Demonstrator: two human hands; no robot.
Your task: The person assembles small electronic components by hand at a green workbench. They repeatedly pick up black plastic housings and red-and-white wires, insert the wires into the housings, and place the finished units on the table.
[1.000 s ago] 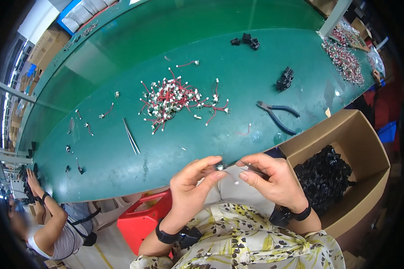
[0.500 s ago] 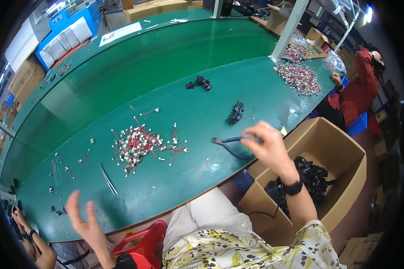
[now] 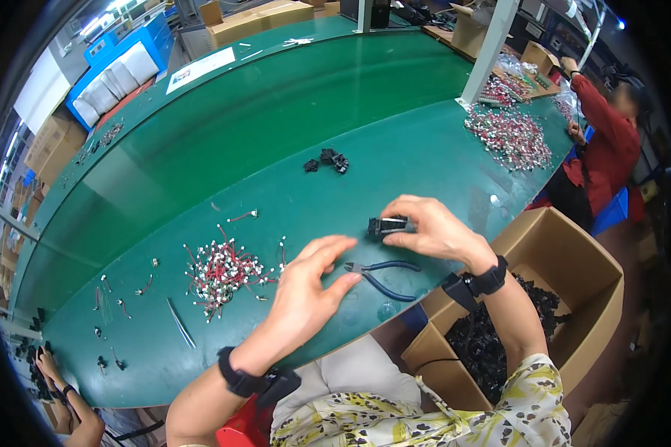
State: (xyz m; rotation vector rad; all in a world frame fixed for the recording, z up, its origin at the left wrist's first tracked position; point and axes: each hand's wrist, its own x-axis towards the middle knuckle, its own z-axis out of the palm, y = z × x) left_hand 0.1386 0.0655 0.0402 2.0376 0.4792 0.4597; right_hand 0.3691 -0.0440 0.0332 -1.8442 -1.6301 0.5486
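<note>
My right hand (image 3: 438, 232) grips a black plastic part (image 3: 386, 226), its thumb and fingers closed on one end. My left hand (image 3: 306, 287) reaches toward it, open, thumb apart from stretched fingers, with nothing in it. Just below the two hands lie side cutters (image 3: 386, 273) with dark blue handles, spread on the green table (image 3: 276, 179). Left of my left hand is a pile of short red wires (image 3: 220, 276) with white connectors. Metal tweezers (image 3: 180, 322) lie nearer the table's edge. Further back sits a small clump of black parts (image 3: 328, 159).
A cardboard box (image 3: 596, 287) holding many black pieces (image 3: 499, 343) stands at the right, under my right forearm. A larger wire heap (image 3: 511, 138) lies at the far right, beside a person in red (image 3: 608, 149). Another person's hand (image 3: 47, 365) is at the left edge.
My right hand moved off the side cutters and took up the black part from the table behind them. My left hand swung right and up from the near left, toward the right hand.
</note>
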